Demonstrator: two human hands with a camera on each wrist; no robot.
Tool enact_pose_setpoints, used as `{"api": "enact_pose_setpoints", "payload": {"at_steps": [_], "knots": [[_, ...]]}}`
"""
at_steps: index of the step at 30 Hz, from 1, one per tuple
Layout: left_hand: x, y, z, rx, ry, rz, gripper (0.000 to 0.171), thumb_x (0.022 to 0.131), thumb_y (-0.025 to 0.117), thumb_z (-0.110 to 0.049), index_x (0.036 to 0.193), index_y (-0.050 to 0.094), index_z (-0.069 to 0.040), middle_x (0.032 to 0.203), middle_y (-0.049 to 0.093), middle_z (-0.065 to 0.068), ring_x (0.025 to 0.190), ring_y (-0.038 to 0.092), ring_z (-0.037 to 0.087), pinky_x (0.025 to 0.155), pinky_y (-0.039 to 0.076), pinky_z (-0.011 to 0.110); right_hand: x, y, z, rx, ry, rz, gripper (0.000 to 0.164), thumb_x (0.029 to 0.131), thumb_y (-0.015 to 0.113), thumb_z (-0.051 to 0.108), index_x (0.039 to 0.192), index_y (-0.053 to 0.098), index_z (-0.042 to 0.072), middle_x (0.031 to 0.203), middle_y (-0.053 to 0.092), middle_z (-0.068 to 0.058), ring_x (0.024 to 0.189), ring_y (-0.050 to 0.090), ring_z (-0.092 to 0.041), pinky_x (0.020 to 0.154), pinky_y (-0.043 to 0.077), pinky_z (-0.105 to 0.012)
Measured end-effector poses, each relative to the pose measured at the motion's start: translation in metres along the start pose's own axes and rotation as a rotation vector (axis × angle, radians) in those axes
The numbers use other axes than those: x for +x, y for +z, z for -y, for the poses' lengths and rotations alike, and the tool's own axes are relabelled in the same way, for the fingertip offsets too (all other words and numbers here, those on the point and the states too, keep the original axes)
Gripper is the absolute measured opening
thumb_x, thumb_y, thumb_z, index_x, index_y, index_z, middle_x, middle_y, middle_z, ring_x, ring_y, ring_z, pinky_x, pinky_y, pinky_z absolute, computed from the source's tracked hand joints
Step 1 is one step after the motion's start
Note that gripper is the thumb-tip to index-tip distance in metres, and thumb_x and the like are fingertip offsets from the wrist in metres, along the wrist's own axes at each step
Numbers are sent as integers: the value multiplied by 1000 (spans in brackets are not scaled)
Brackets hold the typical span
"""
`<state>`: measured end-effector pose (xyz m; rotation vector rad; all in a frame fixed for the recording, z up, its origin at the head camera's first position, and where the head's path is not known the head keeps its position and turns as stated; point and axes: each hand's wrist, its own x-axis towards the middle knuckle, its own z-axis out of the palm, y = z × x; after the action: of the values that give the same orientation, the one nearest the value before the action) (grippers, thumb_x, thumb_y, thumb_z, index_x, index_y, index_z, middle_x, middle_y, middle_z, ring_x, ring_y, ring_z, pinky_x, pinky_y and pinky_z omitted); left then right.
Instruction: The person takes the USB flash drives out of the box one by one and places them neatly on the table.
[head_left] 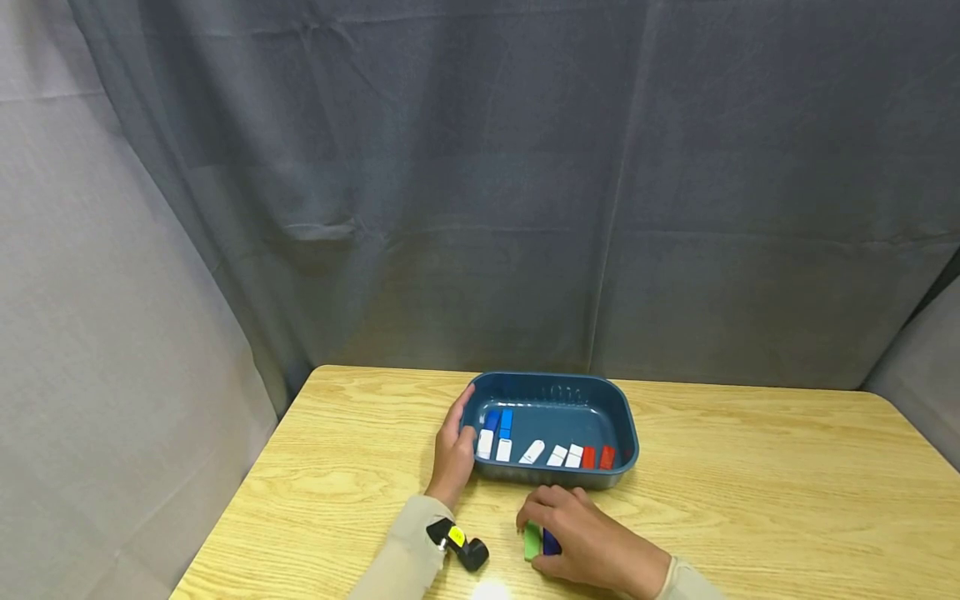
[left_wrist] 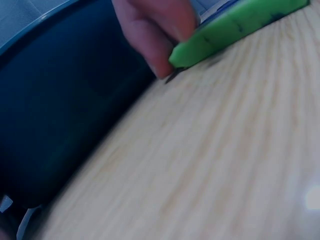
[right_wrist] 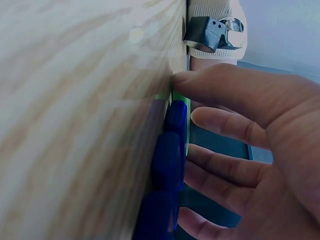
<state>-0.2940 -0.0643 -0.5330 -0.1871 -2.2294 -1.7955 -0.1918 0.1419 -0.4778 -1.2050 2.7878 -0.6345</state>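
Observation:
A dark blue rectangular tray [head_left: 517,472] stands on the wooden table. My left hand [head_left: 452,458] holds its left side, thumb over the rim and fingers along the outer wall. In front of the tray my right hand [head_left: 577,533] pinches a light-green block [head_left: 532,542] at the table surface, thumb at the near end and fingertips at the far end. A dark blue block [head_left: 551,543] lies beside it under the palm. In the right wrist view, several rounded blue blocks [right_wrist: 166,159] line up next to the green one. The left wrist view shows fingertips [left_wrist: 160,55] at the green block's end.
Inside the tray, blue pieces [head_left: 506,421], white pieces [head_left: 533,452] and red pieces [head_left: 607,457] lie along the left and front sides. A small black camera [head_left: 471,554] sticks out from the left wrist. A grey curtain [head_left: 480,208] hangs behind the table.

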Motion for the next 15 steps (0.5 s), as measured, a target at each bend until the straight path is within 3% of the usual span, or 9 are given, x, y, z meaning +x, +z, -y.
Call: {"api": "enact_pose_setpoints", "payload": {"at_steps": [15], "knots": [[0,0,1,9,17,-3,63,87,41,2,146,44,-21,148,43,-10,140,32,14,114,24,44,-2,0,1,7,-4,3,32,80,76,30,108,64,26,112,54,10,101,50,-9,76,40,-32]]}}
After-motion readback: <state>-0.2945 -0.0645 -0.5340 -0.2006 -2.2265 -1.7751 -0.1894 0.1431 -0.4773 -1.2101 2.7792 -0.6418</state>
